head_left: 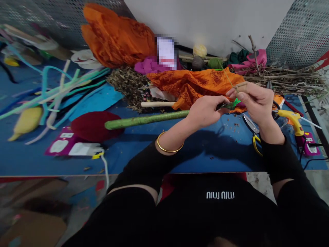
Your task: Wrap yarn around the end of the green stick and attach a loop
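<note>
My left hand [207,109] is closed around the right end of a long green-wrapped stick [149,120]. The stick's other end rests over a dark red oval piece [86,127] on the left. Bright green material [236,102] shows just past my left fingers; its exact form is unclear. Close by, my right hand [257,99] pinches a thin green yarn strand [227,76]. That strand runs up toward a green yarn ball [215,63] at the back. Yellow-handled scissors [251,125] lie on the table beside my right wrist.
On the blue table [205,154], a yellow glue gun [290,118] lies at right, near bundled twigs [290,80]. Orange cloth [195,84] and dried plant matter [128,84] lie behind my hands. Coloured strips [74,84] and a yellow gourd-like piece [27,120] are at left.
</note>
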{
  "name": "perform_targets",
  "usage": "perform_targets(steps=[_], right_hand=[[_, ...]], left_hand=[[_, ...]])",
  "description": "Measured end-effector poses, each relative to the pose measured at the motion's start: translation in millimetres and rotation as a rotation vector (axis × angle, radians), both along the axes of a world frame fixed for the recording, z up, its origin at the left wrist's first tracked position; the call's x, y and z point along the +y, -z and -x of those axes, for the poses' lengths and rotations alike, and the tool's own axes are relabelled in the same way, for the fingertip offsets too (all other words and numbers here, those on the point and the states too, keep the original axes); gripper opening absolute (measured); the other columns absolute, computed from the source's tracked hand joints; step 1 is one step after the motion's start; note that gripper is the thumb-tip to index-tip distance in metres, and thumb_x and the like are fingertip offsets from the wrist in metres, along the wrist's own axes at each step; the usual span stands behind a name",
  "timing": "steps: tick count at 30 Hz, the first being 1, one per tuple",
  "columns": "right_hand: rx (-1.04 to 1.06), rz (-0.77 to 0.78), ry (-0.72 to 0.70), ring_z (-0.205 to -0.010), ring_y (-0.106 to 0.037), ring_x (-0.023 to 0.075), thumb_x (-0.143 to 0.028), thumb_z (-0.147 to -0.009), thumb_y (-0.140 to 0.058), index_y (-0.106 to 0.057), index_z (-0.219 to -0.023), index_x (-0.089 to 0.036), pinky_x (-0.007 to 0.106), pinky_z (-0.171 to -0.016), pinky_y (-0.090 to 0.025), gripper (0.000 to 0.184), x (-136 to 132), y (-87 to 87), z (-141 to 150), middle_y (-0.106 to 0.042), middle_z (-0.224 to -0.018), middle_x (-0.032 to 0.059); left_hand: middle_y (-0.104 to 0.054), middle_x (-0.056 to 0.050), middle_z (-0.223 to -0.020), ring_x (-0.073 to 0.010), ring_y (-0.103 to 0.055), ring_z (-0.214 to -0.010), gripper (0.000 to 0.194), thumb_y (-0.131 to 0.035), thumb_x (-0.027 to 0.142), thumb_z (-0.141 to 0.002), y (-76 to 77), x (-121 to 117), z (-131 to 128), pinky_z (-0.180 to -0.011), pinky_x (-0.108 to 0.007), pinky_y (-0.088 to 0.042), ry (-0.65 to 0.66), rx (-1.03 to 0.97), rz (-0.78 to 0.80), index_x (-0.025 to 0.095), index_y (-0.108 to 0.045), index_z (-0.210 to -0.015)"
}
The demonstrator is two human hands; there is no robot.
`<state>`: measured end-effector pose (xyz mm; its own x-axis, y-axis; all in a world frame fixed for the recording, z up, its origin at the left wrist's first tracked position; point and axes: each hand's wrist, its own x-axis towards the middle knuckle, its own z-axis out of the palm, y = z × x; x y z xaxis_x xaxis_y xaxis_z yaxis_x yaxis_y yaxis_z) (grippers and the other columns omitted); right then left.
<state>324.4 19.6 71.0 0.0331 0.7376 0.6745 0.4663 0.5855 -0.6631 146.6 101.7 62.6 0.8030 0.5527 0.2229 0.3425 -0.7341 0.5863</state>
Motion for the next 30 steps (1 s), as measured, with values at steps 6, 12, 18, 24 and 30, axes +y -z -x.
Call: perform_targets(steps=[6,12,18,24,30], right_hand=[[0.013,0.118,0.006,-0.086,-0.072,0.0164,-0.049,-0.097,-0.067,-0.077,-0.083,-0.022,0.033,-0.083,-0.061,0.032,13.0,10.9,-12.3,-0.075,-0.087,0.0039],[0.086,0.386,-0.089,-0.068,-0.062,0.0112,-0.05,-0.088,-0.075,-0.075,-0.074,-0.015,0.024,-0.065,-0.051,0.038,19.1,13.3,-21.2,-0.07,-0.072,0.0025],[0.268,0.538,-0.168,-0.057,-0.049,0.0072,-0.059,-0.075,-0.084,-0.071,-0.066,-0.013,0.021,-0.054,-0.04,0.048,18.3,9.7,-21.6,-0.061,-0.06,-0.0007],[0.426,0.641,-0.222,-0.053,-0.047,0.0052,-0.055,-0.068,-0.09,-0.071,-0.068,-0.012,0.019,-0.047,-0.034,0.047,18.3,13.8,-19.3,-0.059,-0.059,-0.0017],[0.646,0.723,-0.237,-0.042,-0.036,0.0032,-0.056,-0.064,-0.09,-0.067,-0.071,-0.014,0.019,-0.038,-0.021,0.049,27.2,32.8,-32.2,-0.059,-0.057,-0.0032]], left_hand=[[-0.083,-0.009,-0.113,-0.0267,-0.078,-0.101,0.032,-0.069,0.028,-0.089,3.4,-7.9,0.3,-0.092,-0.037,-0.058,0.073,-0.027,0.047,0.018,-0.08,-0.118],[-0.082,-0.008,-0.117,-0.0262,-0.078,-0.103,0.03,-0.071,0.028,-0.09,4.2,-14.0,4.0,-0.094,-0.036,-0.057,0.081,-0.1,-0.013,0.019,-0.079,-0.116],[-0.082,-0.004,-0.11,-0.023,-0.078,-0.099,0.03,-0.073,0.026,-0.088,-0.1,-19.8,6.4,-0.087,-0.031,-0.057,0.015,-0.154,-0.007,0.019,-0.072,-0.117],[-0.082,-0.002,-0.109,-0.0192,-0.077,-0.095,0.022,-0.07,0.025,-0.091,-1.4,-21.0,7.1,-0.086,-0.027,-0.055,0.032,-0.193,-0.025,0.022,-0.072,-0.112],[-0.081,-0.003,-0.111,-0.0207,-0.076,-0.099,0.025,-0.068,0.029,-0.092,-9.4,-21.7,12.7,-0.087,-0.028,-0.056,-0.014,-0.228,-0.069,0.022,-0.074,-0.115]])
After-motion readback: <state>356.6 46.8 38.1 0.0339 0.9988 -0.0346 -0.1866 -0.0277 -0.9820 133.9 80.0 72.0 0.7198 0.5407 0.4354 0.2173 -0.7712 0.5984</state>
